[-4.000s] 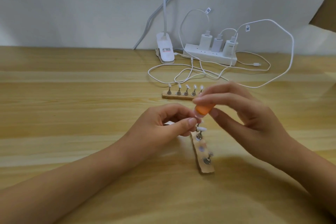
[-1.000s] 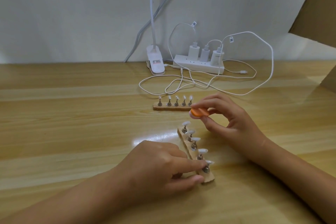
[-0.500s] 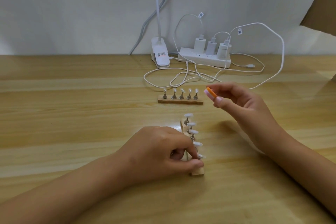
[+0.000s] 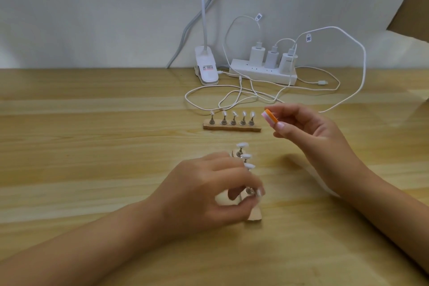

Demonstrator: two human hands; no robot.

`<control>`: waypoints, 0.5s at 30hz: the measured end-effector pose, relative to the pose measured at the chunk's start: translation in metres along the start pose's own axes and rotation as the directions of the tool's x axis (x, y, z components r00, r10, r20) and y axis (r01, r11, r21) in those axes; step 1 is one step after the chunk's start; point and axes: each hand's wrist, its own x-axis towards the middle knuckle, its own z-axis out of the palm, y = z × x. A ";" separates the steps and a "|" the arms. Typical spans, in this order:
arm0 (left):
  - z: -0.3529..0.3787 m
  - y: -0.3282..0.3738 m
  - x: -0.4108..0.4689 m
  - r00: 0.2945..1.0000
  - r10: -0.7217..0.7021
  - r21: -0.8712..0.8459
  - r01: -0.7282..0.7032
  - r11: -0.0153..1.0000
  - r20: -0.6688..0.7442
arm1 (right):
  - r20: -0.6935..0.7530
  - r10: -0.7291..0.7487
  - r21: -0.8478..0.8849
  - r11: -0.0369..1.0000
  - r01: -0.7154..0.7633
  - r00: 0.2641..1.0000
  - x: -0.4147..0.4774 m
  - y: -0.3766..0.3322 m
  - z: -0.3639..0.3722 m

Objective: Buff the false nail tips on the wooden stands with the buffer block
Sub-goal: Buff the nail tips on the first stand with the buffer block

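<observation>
Two wooden stands carry false nail tips on small metal posts. The far stand (image 4: 232,127) lies crosswise with several white tips. The near stand (image 4: 255,215) points away from me, and my left hand (image 4: 209,193) covers its middle, fingers pinching the metal post (image 4: 250,191) nearest me; three white tips (image 4: 242,145) show beyond the fingers. My right hand (image 4: 308,133) hovers above the table to the right of the far stand, pinching the orange and pink buffer block (image 4: 270,118) between thumb and fingers.
A white power strip (image 4: 262,73) with three chargers sits at the back by the wall, beside a white clip lamp base (image 4: 206,69). White cables (image 4: 232,95) loop across the wooden table (image 4: 92,146) just behind the far stand.
My right hand has lifted the buffer block up and away from the near stand, to the right. My left hand has shifted along the near stand and now pinches the post nearest me.
</observation>
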 end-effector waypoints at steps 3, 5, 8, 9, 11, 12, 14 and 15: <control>-0.005 -0.003 0.003 0.959 -0.283 -0.359 0.255 0.898 -0.028 | 0.001 0.055 0.148 0.987 -0.055 0.998 0.000 0.000 0.000; -0.007 -0.009 0.006 0.880 -0.476 -0.549 0.404 0.731 0.014 | 0.047 0.098 0.244 0.964 -0.106 0.994 0.001 -0.003 0.000; -0.008 -0.018 0.011 0.777 -0.627 -0.673 0.492 0.552 0.054 | 0.137 0.177 0.358 0.909 -0.215 0.975 0.002 -0.003 0.002; -0.007 -0.019 0.012 0.763 -0.643 -0.696 0.494 0.520 0.061 | 0.156 0.197 0.384 0.891 -0.243 0.968 0.002 -0.002 0.003; -0.006 -0.021 0.012 0.759 -0.647 -0.718 0.490 0.494 0.073 | 0.160 0.189 0.378 0.895 -0.237 0.969 0.001 -0.001 0.006; -0.006 -0.021 0.012 0.764 -0.640 -0.715 0.492 0.496 0.081 | 0.132 0.145 0.313 0.933 -0.180 0.981 -0.001 -0.001 0.007; -0.005 -0.021 0.011 0.772 -0.628 -0.692 0.506 0.515 0.097 | 0.086 -0.056 0.025 0.998 0.054 0.995 -0.006 -0.003 0.010; -0.005 -0.021 0.011 0.773 -0.626 -0.681 0.513 0.523 0.102 | 0.109 -0.174 -0.135 0.973 0.188 0.979 -0.009 -0.003 0.012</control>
